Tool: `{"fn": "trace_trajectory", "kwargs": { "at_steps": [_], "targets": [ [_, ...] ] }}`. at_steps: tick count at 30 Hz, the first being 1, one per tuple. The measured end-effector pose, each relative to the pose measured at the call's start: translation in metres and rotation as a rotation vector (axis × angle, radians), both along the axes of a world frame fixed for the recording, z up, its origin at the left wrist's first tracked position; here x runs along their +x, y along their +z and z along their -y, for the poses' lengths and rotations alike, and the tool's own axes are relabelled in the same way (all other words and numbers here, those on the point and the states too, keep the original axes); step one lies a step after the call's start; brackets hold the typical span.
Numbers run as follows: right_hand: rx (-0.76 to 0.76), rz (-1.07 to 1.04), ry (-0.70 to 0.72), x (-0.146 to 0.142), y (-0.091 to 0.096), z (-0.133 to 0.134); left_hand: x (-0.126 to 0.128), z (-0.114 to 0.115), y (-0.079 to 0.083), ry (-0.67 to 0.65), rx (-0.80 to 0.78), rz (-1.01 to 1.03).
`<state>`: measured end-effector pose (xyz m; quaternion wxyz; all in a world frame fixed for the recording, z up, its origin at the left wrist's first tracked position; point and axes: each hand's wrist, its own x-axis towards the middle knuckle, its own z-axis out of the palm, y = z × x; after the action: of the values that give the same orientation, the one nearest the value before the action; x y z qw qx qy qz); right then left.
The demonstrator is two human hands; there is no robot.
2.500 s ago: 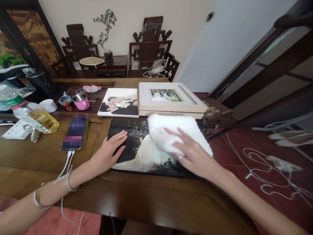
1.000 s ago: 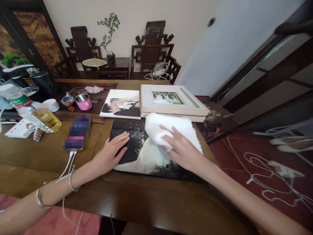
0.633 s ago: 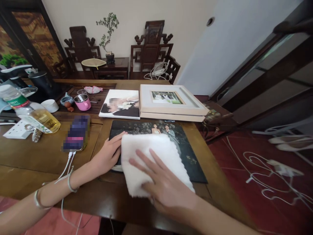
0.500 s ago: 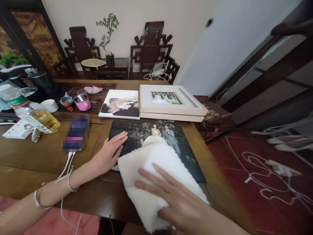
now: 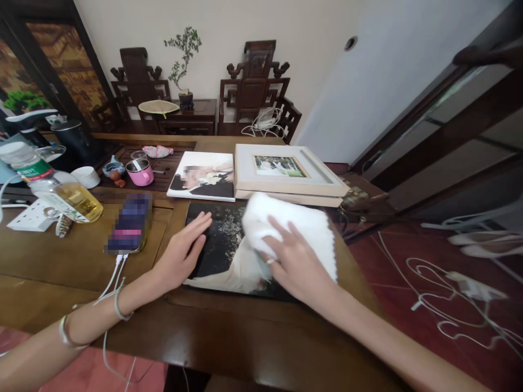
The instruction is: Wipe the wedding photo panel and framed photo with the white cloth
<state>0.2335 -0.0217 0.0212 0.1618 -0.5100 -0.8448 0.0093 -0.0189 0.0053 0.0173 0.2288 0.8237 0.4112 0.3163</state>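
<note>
A dark wedding photo print (image 5: 223,247) lies flat on the wooden table (image 5: 81,261). My left hand (image 5: 182,256) rests flat on the print's left edge, fingers stretched out. My right hand (image 5: 292,258) presses a white towel (image 5: 294,223) onto the upper right part of the print, fingers spread over the cloth. The towel hides the print's right half.
Behind the print lie a lighter photo print (image 5: 203,175) and a pale framed picture (image 5: 286,171). To the left are a phone on a cable (image 5: 129,222), an oil bottle (image 5: 57,188), a pink pot (image 5: 141,172) and a white bowl (image 5: 84,176). Cables lie on the red floor (image 5: 449,283).
My right hand slid the towel down to the print's near edge, then back up to its far right part. My left hand stayed on the left edge.
</note>
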Motion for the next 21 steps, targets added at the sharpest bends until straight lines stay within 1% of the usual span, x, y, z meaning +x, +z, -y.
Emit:
{"fn": "trace_trajectory", "kwargs": {
  "at_steps": [2, 4, 6, 7, 8, 10, 12, 14, 16, 17, 19, 21],
  "targets": [
    [-0.070, -0.037, 0.185, -0.023, 0.005, 0.001, 0.000, -0.001, 0.004, 0.057, -0.007, 0.101],
    [-0.143, -0.072, 0.424, -0.039, 0.010, 0.007, -0.001, -0.001, 0.006, 0.096, -0.016, 0.161],
    [-0.214, -0.090, 0.624, -0.044, 0.016, 0.017, -0.002, -0.002, 0.007, 0.115, -0.015, 0.187],
    [-0.244, -0.090, 0.686, -0.043, 0.019, 0.023, -0.002, -0.002, 0.006, 0.120, -0.011, 0.187],
    [-0.265, -0.090, 0.710, -0.040, 0.021, 0.029, -0.002, -0.001, 0.006, 0.118, -0.008, 0.177],
    [-0.261, -0.096, 0.657, -0.028, 0.022, 0.042, -0.001, 0.000, 0.003, 0.082, -0.006, 0.112],
    [-0.193, -0.118, 0.520, -0.010, 0.019, 0.051, 0.000, 0.002, -0.001, 0.013, -0.014, -0.033],
    [-0.098, -0.157, 0.344, 0.010, 0.011, 0.055, 0.001, 0.004, -0.004, -0.043, -0.022, -0.207],
    [-0.035, -0.208, 0.163, 0.028, 0.004, 0.050, 0.001, 0.006, -0.007, -0.061, -0.019, -0.323],
    [-0.030, -0.243, 0.079, 0.035, 0.002, 0.046, 0.001, 0.006, -0.008, -0.059, -0.013, -0.348],
    [-0.077, -0.334, -0.054, 0.041, 0.003, 0.033, 0.001, 0.007, -0.008, -0.055, -0.006, -0.361],
    [-0.164, -0.430, -0.127, 0.037, 0.008, 0.017, 0.001, 0.007, -0.008, -0.052, -0.003, -0.364]
  ]
}}
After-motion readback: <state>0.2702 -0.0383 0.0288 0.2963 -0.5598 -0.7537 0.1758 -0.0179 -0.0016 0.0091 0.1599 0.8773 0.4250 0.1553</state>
